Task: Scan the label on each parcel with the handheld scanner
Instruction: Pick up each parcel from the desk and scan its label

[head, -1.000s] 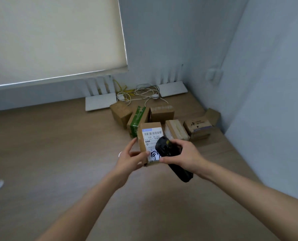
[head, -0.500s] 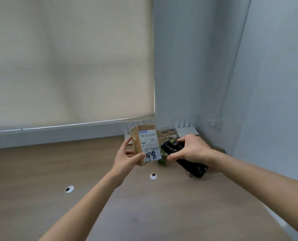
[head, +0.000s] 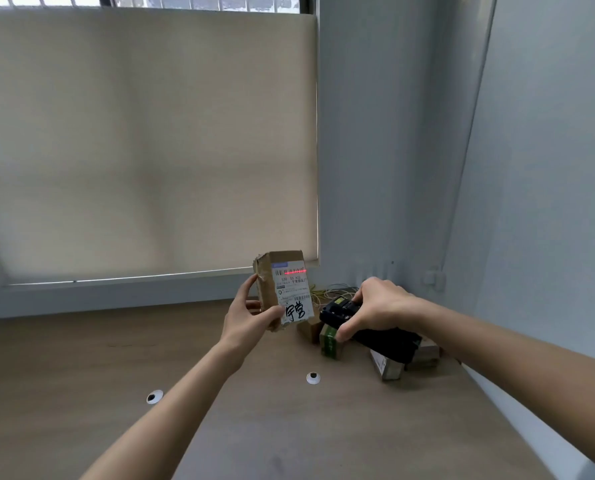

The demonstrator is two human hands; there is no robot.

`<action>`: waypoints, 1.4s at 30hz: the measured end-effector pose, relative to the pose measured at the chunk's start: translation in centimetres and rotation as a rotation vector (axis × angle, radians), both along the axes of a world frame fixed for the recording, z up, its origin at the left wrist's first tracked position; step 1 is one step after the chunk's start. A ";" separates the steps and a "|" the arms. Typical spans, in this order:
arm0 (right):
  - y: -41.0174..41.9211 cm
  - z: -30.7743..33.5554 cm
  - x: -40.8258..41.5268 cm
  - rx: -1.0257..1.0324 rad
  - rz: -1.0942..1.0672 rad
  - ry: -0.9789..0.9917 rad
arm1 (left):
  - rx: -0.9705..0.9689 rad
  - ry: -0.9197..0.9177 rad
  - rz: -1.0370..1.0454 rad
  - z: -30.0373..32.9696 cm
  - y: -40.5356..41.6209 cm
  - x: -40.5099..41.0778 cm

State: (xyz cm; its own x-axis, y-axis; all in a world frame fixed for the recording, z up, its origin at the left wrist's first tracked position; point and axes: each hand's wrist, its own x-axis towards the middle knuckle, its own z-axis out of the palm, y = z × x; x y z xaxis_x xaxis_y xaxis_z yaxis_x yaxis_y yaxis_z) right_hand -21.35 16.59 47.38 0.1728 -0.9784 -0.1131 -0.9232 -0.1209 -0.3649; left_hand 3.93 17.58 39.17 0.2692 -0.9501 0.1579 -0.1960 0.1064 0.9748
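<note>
Up goes the parcel (head: 282,289) vs half a sec ago, lifted higher against the blind (head: 143,147), and a red scan line (head: 295,271) now lights across the top barcode of its label (head: 292,292), which wasn't lit before. Head cam has tilted up too, so more blind and a strip of window (head: 150,0) show at top.

1 parcel in hand: brown cardboard, upright, tilted a bit, torn at the top left corner, white label facing the camera w/ black handwriting at the bottom. Left hand (head: 249,315) grips it from the left side, thumb curled over the lower front, fingers wrapped behind. Held in the air above the desk (head: 116,358).

1 scanner (head: 365,327): black handheld, just right of the parcel, not touching it, nose aimed at the label. Right hand (head: 375,308) wraps round it from above, fingers curled over the top, thumb underneath.

Below and behind the scanner, a cluster of other parcels (head: 386,362) on the desk near the corner: at least 4 partly visible, incl. 1 w/ green print (head: 329,344); the scanner hides part of the pile, exact count can't tell. Tangle of cables (head: 334,291) behind.

2 round cable holes (head: 312,377) in the desktop, the second further left (head: 154,396).
</note>
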 end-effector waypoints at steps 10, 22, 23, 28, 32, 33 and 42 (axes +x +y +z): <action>-0.2 0.1 1.0 0.008 0.051 0.012 | -0.008 -0.022 0.046 -0.5 0.8 0.7; 0.7 0.5 4.8 0.008 0.151 0.018 | -0.016 -0.017 0.145 -0.7 4.6 4.0; 0.9 0.6 5.6 0.005 0.171 0.023 | -0.019 -0.011 0.164 -0.7 5.1 4.6; 2.2 1.1 11.0 -0.013 0.257 0.023 | -0.036 0.013 0.264 -0.9 8.7 9.0; 4.6 1.4 17.0 -0.020 0.337 0.042 | -0.044 0.040 0.370 -0.3 13.3 13.7; 5.4 1.5 18.7 -0.016 0.359 0.044 | -0.049 0.048 0.392 -0.1 14.6 15.1; 17.3 2.3 37.9 -0.010 0.609 0.096 | -0.027 0.023 0.637 0.8 31.5 31.5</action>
State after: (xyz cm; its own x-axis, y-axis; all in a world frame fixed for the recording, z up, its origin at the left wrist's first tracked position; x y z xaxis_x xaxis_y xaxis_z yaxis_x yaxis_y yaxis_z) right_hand 16.54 33.89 49.70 0.6904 -0.7083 -0.1472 -0.7159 -0.6395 -0.2802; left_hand 35.45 49.03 40.00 0.7838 -0.5982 0.1668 -0.2077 0.0006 0.9782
